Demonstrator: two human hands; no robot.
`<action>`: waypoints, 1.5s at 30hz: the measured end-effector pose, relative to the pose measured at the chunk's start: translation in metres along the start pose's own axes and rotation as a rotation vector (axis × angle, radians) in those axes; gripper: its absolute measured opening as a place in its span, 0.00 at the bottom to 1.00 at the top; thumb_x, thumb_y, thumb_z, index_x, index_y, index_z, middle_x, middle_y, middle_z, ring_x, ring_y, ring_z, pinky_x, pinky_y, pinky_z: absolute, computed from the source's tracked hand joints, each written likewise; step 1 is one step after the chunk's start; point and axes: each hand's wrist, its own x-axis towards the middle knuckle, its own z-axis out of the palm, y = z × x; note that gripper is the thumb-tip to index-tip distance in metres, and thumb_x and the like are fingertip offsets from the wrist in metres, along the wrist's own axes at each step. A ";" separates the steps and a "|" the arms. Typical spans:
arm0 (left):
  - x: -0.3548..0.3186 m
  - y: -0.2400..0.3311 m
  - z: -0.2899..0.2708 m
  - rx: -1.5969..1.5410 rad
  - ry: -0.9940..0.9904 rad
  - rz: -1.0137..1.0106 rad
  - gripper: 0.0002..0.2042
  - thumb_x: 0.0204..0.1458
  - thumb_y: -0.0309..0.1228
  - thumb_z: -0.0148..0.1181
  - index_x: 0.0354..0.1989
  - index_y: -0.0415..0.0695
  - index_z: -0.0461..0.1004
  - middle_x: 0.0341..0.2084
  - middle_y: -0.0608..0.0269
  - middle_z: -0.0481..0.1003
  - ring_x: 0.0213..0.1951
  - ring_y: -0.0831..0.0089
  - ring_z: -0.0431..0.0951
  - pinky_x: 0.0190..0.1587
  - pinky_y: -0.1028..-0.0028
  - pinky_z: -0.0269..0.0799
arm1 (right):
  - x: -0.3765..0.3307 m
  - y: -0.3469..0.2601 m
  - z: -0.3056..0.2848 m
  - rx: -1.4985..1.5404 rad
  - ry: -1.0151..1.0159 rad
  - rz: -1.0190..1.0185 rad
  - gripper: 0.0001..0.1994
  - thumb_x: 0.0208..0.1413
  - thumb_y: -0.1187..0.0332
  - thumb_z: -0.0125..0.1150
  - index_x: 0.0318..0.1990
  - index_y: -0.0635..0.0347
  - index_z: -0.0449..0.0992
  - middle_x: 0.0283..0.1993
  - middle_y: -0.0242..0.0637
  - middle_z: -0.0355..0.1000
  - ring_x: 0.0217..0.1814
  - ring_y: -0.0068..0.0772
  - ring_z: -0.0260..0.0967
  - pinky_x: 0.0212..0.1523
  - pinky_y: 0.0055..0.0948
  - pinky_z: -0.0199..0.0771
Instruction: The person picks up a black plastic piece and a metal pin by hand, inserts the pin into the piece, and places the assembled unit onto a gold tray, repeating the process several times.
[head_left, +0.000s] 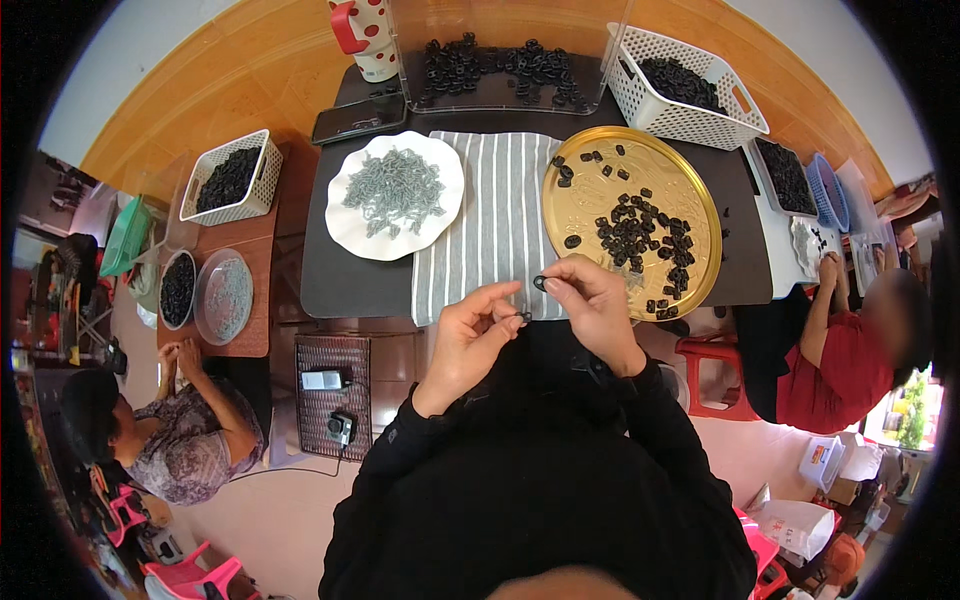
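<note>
My left hand is closed in a pinch over the near edge of a grey-and-white striped cloth. Between its thumb and finger is a small dark piece, too small to name. To its right, my right hand grips a small black oval plastic piece with thumb and forefinger. The two hands are slightly apart. Beside my right hand lies a round gold tray with many loose black plastic pieces. Left of the cloth, a white scalloped plate bears a heap of small greyish translucent pieces.
At the back stand a clear box of black pieces, a dotted tumbler, a phone and a white basket. One person sits at a left-hand table, another at the right. A red stool stands right.
</note>
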 end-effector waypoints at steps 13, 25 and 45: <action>0.008 0.000 0.006 -0.033 -0.062 -0.098 0.19 0.51 0.15 0.56 0.53 0.37 0.71 0.27 0.64 0.76 0.27 0.80 0.73 0.31 0.82 0.69 | -0.009 0.002 -0.004 0.168 -0.089 0.084 0.04 0.57 0.77 0.56 0.37 0.67 0.76 0.31 0.26 0.72 0.33 0.13 0.63 0.34 0.16 0.63; 0.007 0.000 0.007 -0.071 -0.048 -0.128 0.17 0.50 0.14 0.56 0.50 0.35 0.72 0.27 0.61 0.77 0.26 0.79 0.74 0.29 0.82 0.70 | -0.009 -0.005 -0.004 0.131 -0.124 0.004 0.03 0.57 0.77 0.56 0.36 0.67 0.75 0.29 0.26 0.70 0.32 0.14 0.63 0.33 0.17 0.63; 0.005 -0.001 0.007 -0.126 0.001 -0.117 0.13 0.51 0.16 0.58 0.46 0.34 0.75 0.28 0.59 0.78 0.25 0.80 0.75 0.28 0.83 0.71 | -0.014 -0.002 -0.004 0.121 -0.158 -0.011 0.02 0.56 0.78 0.57 0.35 0.66 0.75 0.30 0.27 0.71 0.32 0.13 0.63 0.34 0.16 0.63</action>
